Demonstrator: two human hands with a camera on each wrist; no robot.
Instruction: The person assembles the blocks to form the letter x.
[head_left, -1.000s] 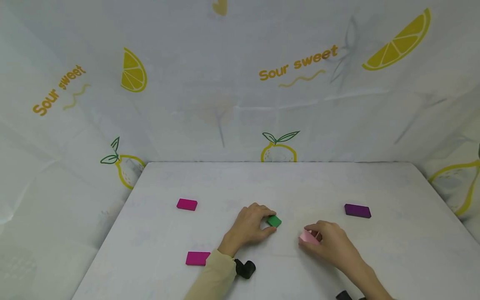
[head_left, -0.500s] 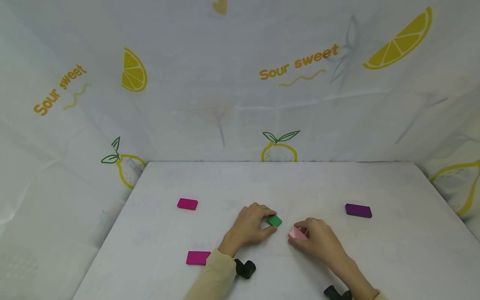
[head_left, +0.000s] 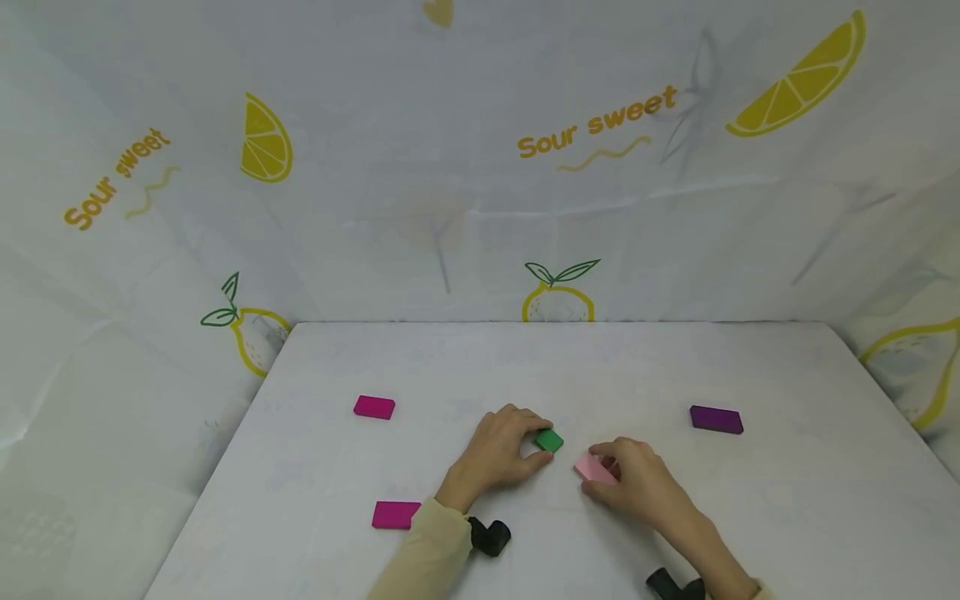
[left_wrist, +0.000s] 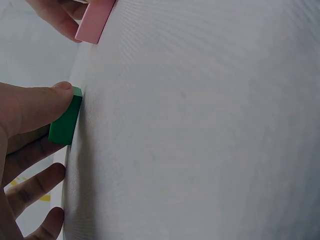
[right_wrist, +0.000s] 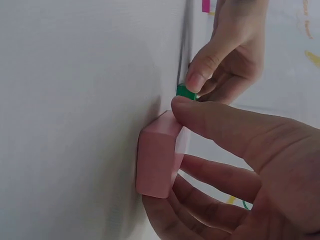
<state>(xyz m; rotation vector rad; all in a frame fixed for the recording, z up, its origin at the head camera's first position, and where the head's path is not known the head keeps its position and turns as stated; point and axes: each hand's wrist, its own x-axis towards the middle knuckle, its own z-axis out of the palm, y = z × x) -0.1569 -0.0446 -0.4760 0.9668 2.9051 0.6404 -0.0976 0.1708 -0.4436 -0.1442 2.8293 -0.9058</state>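
Note:
Near the middle of the table, my left hand point(head_left: 495, 450) pinches a green block point(head_left: 549, 440) between thumb and fingers. The left wrist view shows the thumb on the side of this green block point(left_wrist: 66, 120), which sits on the tabletop. Just to the right, my right hand point(head_left: 637, 479) holds a pink block point(head_left: 594, 469) by its edges. In the right wrist view the pink block point(right_wrist: 157, 157) lies against the table, thumb on one end and fingers at the other. A small gap separates the two blocks.
A magenta block point(head_left: 374, 407) lies at the back left. Another magenta block point(head_left: 393, 515) is partly covered by my left sleeve. A purple block point(head_left: 716, 419) lies on the right of the white table point(head_left: 570, 358). Behind hangs a lemon-print cloth point(head_left: 420, 208).
My right hand has moved left with the pink block, closer to the green one. The pink block now lies flatter than before. My left hand has stayed in place.

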